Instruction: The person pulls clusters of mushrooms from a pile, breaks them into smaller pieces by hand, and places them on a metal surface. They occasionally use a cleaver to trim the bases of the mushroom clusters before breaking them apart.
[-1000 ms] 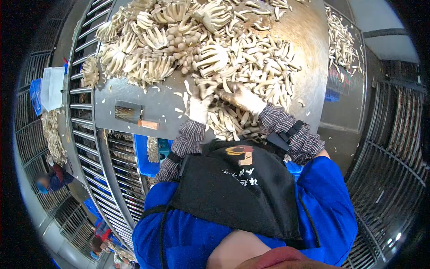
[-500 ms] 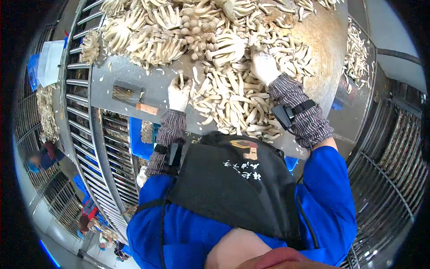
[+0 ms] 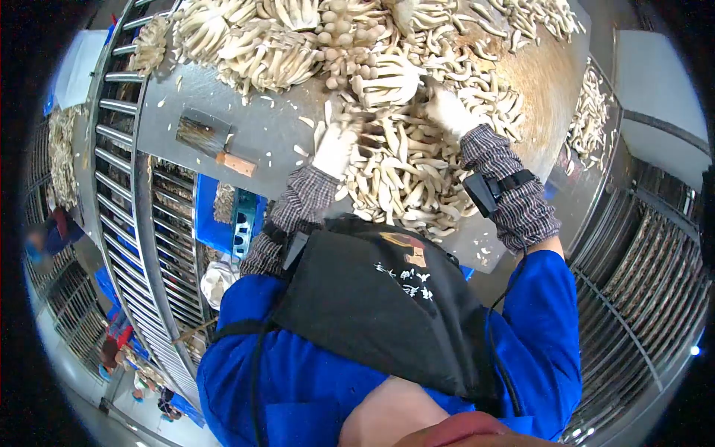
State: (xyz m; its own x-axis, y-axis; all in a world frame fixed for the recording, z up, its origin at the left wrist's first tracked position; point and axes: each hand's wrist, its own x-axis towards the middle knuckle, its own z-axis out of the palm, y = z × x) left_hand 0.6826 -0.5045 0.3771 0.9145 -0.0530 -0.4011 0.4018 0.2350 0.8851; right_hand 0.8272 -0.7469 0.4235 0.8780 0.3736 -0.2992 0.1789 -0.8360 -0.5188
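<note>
Right of the cleaver (image 3: 195, 132), stretches both forearms forward and inward over the counter (image 3: 275, 127). Numbers one cleaver, two hands, uncountable loose mushrooms (image 3: 408, 173). Touches these with the left hand (image 3: 339, 147), blurred and partly curled; bends the right hand (image 3: 447, 112) beside a mushroom cluster (image 3: 389, 80), with grip and finger opening unclear on both.

left grip (image 3: 339, 141) blurred, mushroom clusters (image 3: 292, 12) cropped above

Mushroom-sorting workroom: heaped mushrooms (image 3: 406, 175), metal racks (image 3: 123, 179).
</note>
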